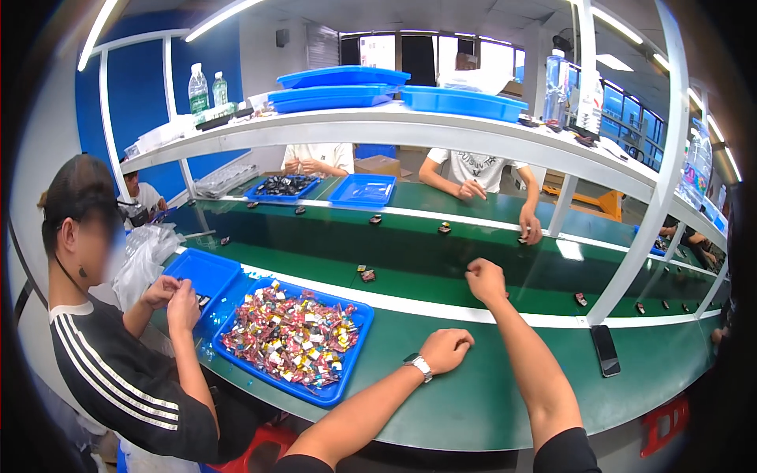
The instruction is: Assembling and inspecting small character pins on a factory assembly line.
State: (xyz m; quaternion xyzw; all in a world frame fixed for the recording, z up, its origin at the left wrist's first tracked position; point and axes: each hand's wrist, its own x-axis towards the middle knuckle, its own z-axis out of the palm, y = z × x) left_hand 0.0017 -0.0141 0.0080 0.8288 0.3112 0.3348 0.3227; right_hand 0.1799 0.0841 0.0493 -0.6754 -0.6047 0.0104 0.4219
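Observation:
My left hand (447,351), with a silver watch (419,363) on its wrist, is over the green worktop, its fingers curled in. Farther forward, my right hand (485,281) is closed above the dark green conveyor belt (418,251). Whatever either hand may hold is hidden by the fingers. On the belt left of my right hand lies a small red and dark part (367,274) with a yellow and white bit. A blue tray (364,335) heaped with small red, yellow and white pieces (292,335) stands left of my left hand.
A co-worker (118,339) at the left works over another blue tray (206,272). Across the belt, another person's hand (530,225) touches a small part. A black phone (605,351) lies by a white shelf post (635,244) at right. Blue trays (339,96) sit on the overhead shelf.

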